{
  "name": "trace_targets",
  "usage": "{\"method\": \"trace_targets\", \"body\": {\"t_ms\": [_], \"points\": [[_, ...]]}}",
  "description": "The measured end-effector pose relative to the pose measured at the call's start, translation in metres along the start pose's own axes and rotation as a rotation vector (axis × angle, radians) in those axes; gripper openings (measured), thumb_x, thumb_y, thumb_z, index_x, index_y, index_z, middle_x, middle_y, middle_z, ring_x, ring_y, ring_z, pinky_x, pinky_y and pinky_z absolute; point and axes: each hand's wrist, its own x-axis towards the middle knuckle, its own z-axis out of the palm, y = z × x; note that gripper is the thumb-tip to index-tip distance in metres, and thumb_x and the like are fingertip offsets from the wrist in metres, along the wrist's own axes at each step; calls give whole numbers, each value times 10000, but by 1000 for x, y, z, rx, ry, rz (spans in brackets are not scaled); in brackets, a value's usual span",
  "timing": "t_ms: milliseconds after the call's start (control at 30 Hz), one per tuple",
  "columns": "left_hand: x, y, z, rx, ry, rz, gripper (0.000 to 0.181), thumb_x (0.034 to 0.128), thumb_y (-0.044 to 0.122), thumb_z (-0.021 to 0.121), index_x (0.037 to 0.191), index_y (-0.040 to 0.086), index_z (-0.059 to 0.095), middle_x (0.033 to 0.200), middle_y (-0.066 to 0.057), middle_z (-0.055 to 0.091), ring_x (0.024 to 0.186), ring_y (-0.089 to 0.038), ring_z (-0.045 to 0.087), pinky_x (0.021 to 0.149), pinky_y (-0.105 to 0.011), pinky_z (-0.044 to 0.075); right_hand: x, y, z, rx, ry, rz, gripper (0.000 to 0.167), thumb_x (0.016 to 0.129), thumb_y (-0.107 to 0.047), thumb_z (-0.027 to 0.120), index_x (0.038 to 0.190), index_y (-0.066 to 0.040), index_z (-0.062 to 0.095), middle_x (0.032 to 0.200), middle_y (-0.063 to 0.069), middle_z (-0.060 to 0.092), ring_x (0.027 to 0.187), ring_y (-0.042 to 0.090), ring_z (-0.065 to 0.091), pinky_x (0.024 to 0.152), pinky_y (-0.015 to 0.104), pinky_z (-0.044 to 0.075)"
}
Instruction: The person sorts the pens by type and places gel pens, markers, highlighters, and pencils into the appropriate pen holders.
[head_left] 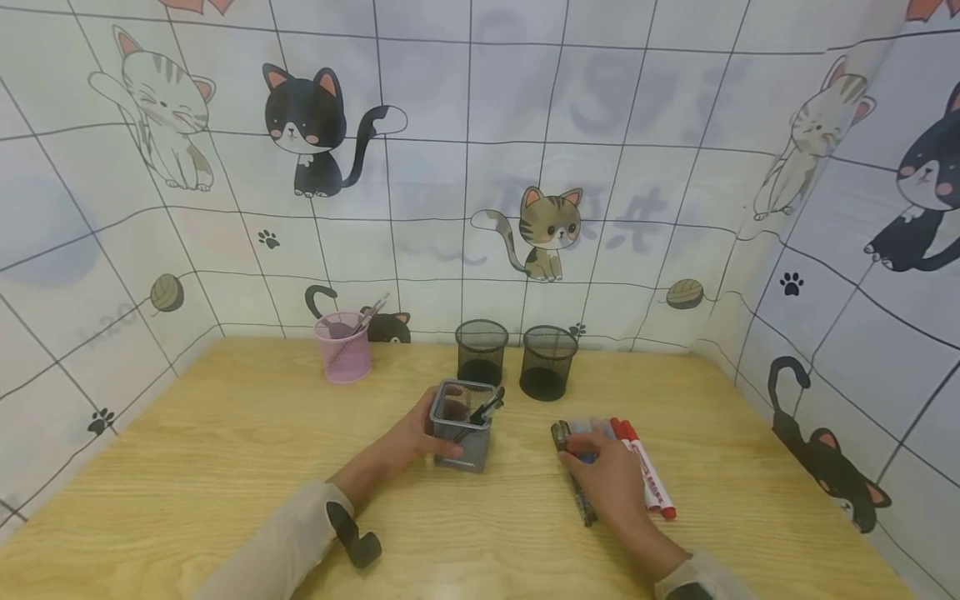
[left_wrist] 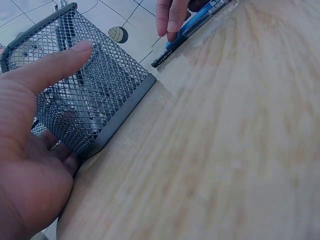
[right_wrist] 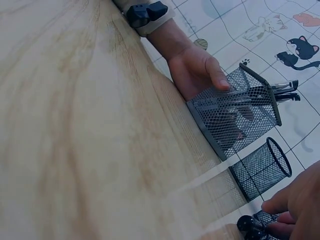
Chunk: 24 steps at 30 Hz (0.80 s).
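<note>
My left hand (head_left: 412,433) grips a square grey mesh pen holder (head_left: 471,450), thumb on one side and fingers round the back. The holder stands on the table, slightly tilted in the wrist views, with several dark pens (head_left: 487,406) leaning in it. Over a row of pens and markers lying on the table is my right hand (head_left: 611,479). Its thumb and fingers touch the dark pens (head_left: 583,500) at the row's left end; whether they pinch one is hidden. A blue pen (left_wrist: 192,27) lies by these fingers. Two red-capped markers (head_left: 651,471) lie to the hand's right.
Two round black mesh cups (head_left: 482,343) stand behind the square holder, side by side near the wall. A pink cup (head_left: 347,354) with thin tools in it stands at the back left. Cat-patterned cloth (head_left: 420,167) surrounds the wooden table (head_left: 225,433) on three sides.
</note>
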Motion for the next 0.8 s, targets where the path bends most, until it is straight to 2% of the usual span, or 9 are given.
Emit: {"method": "trace_targets", "body": {"t_ms": [200, 300, 367, 467, 600, 800], "points": [[0, 1, 0, -2, -2, -11, 899, 718, -31, 780, 1427, 81, 238, 1381, -238, 401, 1251, -314, 413, 1019, -374, 367, -1, -2, 2, -7, -18, -20, 242, 765, -216, 805, 967, -96, 748, 878, 2, 727, 539, 108, 542, 423, 256, 367], [1, 1, 0, -1, -9, -8, 904, 718, -12, 791, 1426, 86, 238, 1377, -233, 406, 1245, -301, 420, 1012, -361, 374, -4, -4, 3, -4, -41, -36, 240, 761, -216, 807, 957, -87, 751, 856, -1, 726, 470, 87, 447, 403, 242, 337], [1, 0, 0, -1, -14, -4, 906, 718, -4, 795, 1426, 87, 237, 1373, -232, 410, 1241, -294, 424, 1009, -353, 377, -6, -5, 5, 2, -55, -37, 237, 756, -211, 812, 947, -84, 753, 835, -6, 724, 417, 86, 306, 360, 245, 271], [2, 0, 0, 5, -8, -7, 909, 710, 3, 802, 1424, 102, 248, 1376, -210, 417, 1242, -278, 426, 1010, -346, 377, -6, -6, 7, -24, -34, -52, 238, 732, -212, 829, 925, -92, 758, 785, -35, 715, 430, 65, 323, 377, 238, 265], [2, 0, 0, 16, -6, -1, 898, 711, -4, 795, 1421, 88, 253, 1370, -214, 422, 1242, -297, 424, 1012, -358, 376, -6, -6, 8, -53, -3, -70, 240, 708, -228, 846, 900, -107, 765, 722, -77, 691, 479, 61, 419, 401, 242, 291], [2, -1, 0, 19, 2, -4, 898, 711, -35, 781, 1425, 83, 251, 1369, -226, 422, 1252, -319, 413, 1018, -356, 365, -6, -8, 10, -85, -17, -95, 257, 704, -271, 847, 888, -112, 764, 668, -108, 640, 534, 42, 507, 465, 238, 388]]}}
